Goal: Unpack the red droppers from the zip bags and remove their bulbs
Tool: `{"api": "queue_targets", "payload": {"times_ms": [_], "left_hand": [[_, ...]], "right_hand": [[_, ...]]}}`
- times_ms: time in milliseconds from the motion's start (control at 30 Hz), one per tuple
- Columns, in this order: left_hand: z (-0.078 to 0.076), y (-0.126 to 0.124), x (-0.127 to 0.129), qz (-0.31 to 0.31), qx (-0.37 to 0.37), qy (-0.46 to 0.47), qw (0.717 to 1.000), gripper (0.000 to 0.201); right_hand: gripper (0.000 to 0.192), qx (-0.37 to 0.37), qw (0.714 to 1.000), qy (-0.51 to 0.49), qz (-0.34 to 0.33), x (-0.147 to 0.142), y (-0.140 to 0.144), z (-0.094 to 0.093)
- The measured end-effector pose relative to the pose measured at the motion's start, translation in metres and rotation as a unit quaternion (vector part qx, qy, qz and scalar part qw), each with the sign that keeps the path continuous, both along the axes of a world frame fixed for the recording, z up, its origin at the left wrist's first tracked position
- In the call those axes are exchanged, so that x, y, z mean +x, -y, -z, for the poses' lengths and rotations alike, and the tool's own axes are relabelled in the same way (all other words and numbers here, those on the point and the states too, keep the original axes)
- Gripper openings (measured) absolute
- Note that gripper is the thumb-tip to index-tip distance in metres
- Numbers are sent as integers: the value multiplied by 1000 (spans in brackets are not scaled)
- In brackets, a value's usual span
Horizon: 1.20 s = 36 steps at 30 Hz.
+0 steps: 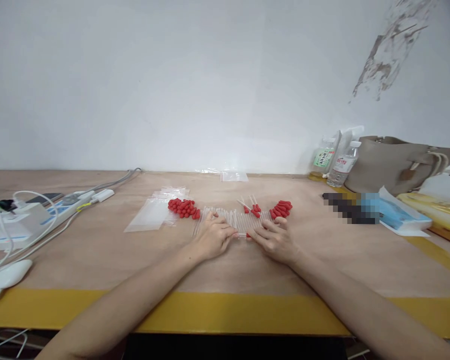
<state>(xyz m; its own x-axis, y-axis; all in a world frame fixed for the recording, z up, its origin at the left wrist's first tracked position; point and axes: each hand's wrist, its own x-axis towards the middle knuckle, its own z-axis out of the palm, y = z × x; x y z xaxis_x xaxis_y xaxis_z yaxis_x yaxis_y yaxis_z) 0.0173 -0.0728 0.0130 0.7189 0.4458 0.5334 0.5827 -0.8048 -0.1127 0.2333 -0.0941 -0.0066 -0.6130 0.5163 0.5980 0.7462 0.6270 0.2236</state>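
hands spread over a row of clear tubes

forearms come in from the bottom corners of the view and converge toward the middle of the table, each wrist bent slightly so the palms face down. left hand lies flat with its fingers fanned forward, fingertips resting on the near edge of the row of clear tubes. right hand mirrors it, fingers stretched out and angled inward, tips touching the same row from the right side. the two hands sit close together, almost meeting at the thumbs, and neither is closed around anything; both press lightly on top of the tubes rather than gripping them.

the clear tubes lie side by side in a band at the centre of the table, just beyond the hands. a pile of red caps sits just left of the band, and a second pile of red caps lies just right of it, close to the right fingertips. a few capped tubes rest behind the band. clear plastic bags lie flat further left. a power strip with white cables is at the far left edge, and two water bottles stand beside a beige bag at the far right against the wall.
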Motion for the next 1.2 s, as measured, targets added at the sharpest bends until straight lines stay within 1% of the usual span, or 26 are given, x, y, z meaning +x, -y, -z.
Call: {"api": "queue_targets", "payload": {"times_ms": [67,133,233,300,333,400,533,600,667,700,767,867,933,1033,1100,1200], "left_hand": [[1,-2,-2,0,6,0,1000,33],[2,-6,-7,-13,5,16,1000,33],[4,-16,-15,-63,-26,77,995,33],[5,-22,-15,-90,-55,109,988,31],[6,-25,-14,-95,-62,115,987,30],[10,-29,-7,-88,-57,115,988,30],[17,-34,9,-53,-29,125,990,37],[19,-33,13,-29,-29,133,990,34],[18,-32,15,-12,-28,123,992,29],[17,-31,15,-8,-22,109,994,26],[16,-30,15,-4,2,67,998,21],[14,-29,18,7,39,0,999,21],[13,-28,22,12,43,-26,999,22],[13,-24,27,13,15,-27,999,19],[13,-20,29,16,-14,-11,1000,17],[14,-15,30,16,-48,8,999,19]], "right_hand": [[26,-36,999,-6,8,5,-1,0],[27,-55,997,-38,41,14,-6,-2],[28,-59,979,-161,106,32,-19,-9],[32,-73,955,-261,122,46,-32,-14],[34,-81,942,-296,135,52,-37,-15],[34,-99,926,-328,160,63,-47,-17],[33,-142,913,-322,208,72,-59,-14],[34,-165,899,-343,217,73,-61,-11],[26,-186,888,-366,208,71,-62,-9],[21,-193,886,-369,203,70,-63,-9],[12,-203,893,-354,192,68,-63,-8],[13,-201,908,-322,180,64,-62,-6],[16,-180,917,-306,179,63,-61,-6],[20,-142,926,-300,180,63,-60,-6],[22,-126,925,-307,184,63,-59,-8],[22,-112,921,-313,202,59,-56,-13]]}}
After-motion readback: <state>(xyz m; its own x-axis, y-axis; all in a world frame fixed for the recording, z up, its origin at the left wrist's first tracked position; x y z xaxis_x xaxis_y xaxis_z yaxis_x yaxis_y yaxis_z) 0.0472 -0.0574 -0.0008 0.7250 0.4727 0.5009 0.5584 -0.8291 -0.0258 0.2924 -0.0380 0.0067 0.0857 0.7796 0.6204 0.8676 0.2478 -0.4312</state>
